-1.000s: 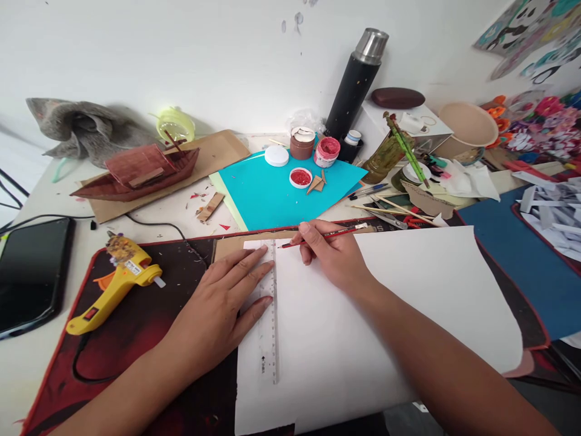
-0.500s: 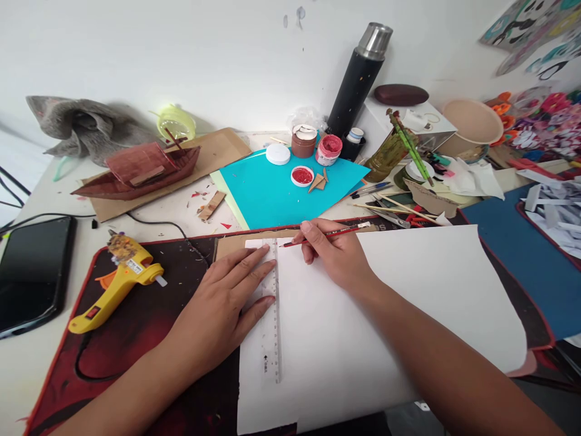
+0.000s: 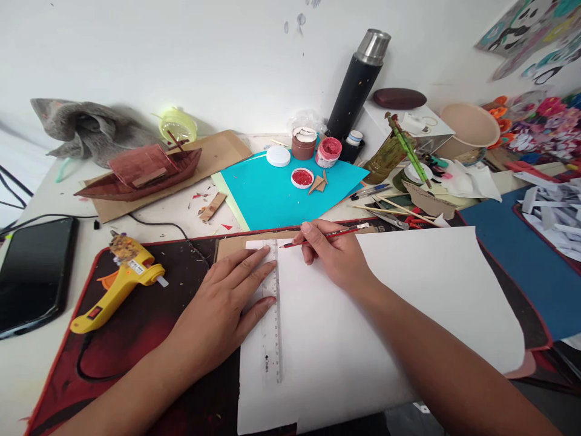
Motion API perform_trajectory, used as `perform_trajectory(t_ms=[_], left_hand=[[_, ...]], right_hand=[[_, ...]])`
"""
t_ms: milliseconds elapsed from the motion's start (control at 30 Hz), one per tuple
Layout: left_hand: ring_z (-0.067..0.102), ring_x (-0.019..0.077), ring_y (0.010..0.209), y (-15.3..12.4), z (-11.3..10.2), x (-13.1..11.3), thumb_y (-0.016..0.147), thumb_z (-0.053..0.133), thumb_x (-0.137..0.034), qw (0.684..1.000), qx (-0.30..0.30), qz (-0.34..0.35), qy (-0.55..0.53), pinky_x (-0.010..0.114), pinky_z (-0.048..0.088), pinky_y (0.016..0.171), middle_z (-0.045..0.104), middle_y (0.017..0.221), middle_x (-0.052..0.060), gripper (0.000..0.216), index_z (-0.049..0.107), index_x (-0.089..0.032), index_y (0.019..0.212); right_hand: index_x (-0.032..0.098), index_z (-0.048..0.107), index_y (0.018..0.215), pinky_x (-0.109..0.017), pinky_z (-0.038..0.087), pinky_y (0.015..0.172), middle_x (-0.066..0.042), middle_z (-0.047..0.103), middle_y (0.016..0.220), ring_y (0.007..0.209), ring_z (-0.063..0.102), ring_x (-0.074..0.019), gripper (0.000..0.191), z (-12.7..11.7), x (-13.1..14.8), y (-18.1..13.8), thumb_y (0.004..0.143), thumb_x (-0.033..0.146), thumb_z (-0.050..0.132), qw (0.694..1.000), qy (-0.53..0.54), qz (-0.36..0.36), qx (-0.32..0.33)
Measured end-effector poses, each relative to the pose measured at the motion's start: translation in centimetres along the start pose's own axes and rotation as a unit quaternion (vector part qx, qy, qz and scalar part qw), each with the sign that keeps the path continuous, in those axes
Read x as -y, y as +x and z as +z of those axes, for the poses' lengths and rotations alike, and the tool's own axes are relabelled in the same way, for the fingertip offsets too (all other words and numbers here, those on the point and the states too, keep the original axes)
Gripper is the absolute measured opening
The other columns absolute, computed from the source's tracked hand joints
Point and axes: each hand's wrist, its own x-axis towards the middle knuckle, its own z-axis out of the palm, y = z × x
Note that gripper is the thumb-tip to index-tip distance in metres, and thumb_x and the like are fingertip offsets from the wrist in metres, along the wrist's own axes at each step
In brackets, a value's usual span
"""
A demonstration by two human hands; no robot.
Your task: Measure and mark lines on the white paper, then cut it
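Note:
A clear plastic ruler lies lengthwise along the left side of a large white sheet of paper. My left hand rests flat with its fingers apart, the fingertips pressing the ruler onto the paper. In my right hand is a red and black pencil, pinched between thumb and fingers. The pencil's tip points left and sits close to the ruler's right edge near its top end; whether it touches the paper I cannot tell.
A yellow glue gun and a black phone lie to the left. Behind are a reddish-brown model boat, a blue-green sheet with an open red paint jar, and a tilted black thermos. Scissors lie beyond the paper.
The camera view has shifted very slightly. Both hands, the ruler and the pencil stay in the same places on the paper.

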Motion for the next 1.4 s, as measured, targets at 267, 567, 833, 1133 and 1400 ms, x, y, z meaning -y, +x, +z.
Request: perform_trajectory(t_ms=[267,567,833,1133,1400], left_hand=[[0.053,0.0342,0.149,0.08,0.07,-0.03,0.111,0.055,-0.045,1.0,0.003,-0.004,0.0,0.056,0.05,0.118,0.056,0.167,0.008,0.051,0.058,-0.023,0.157],[0.052,0.0336,0.15,-0.09,0.14,0.04,0.112,0.053,-0.046,1.0,0.008,-0.009,0.0,0.055,0.049,0.12,0.054,0.168,0.008,0.051,0.057,-0.023,0.158],[0.053,0.0354,0.151,-0.06,0.06,-0.04,0.111,0.054,-0.046,1.0,0.012,-0.018,-0.012,0.058,0.049,0.121,0.055,0.168,0.008,0.051,0.059,-0.025,0.157],[0.052,0.0354,0.151,-0.15,0.1,0.01,0.111,0.056,-0.045,1.0,0.015,-0.016,-0.015,0.059,0.047,0.122,0.054,0.168,0.008,0.052,0.056,-0.025,0.159],[0.052,0.0334,0.152,-0.12,0.1,-0.18,0.11,0.058,-0.044,0.999,-0.001,-0.022,-0.033,0.057,0.045,0.124,0.059,0.164,0.01,0.051,0.054,-0.024,0.157]], right_hand=[[0.021,0.073,0.08,-0.031,0.048,0.062,0.002,0.063,0.059,0.058,0.059,-0.0156,0.053,0.02,-0.05,-0.04,0.101,0.069,0.067,1.0,0.0,0.005,-0.001],[0.021,0.072,0.08,-0.031,0.049,0.062,0.002,0.063,0.059,0.058,0.058,-0.0152,0.05,0.07,-0.04,-0.11,0.103,0.066,0.066,1.0,-0.009,0.0,0.002],[0.021,0.072,0.081,-0.031,0.049,0.064,0.002,0.063,0.061,0.06,0.06,-0.016,0.049,0.02,-0.04,-0.24,0.106,0.063,0.063,1.0,-0.029,-0.005,0.006],[0.022,0.073,0.08,-0.031,0.046,0.063,0.002,0.062,0.06,0.062,0.059,-0.0165,0.05,-0.14,-0.07,-0.29,0.108,0.061,0.06,0.997,-0.068,-0.011,0.018],[0.022,0.073,0.08,-0.031,0.047,0.064,0.001,0.063,0.06,0.062,0.059,-0.0167,0.05,-0.08,-0.09,-0.26,0.109,0.061,0.06,0.997,-0.068,-0.016,0.023]])
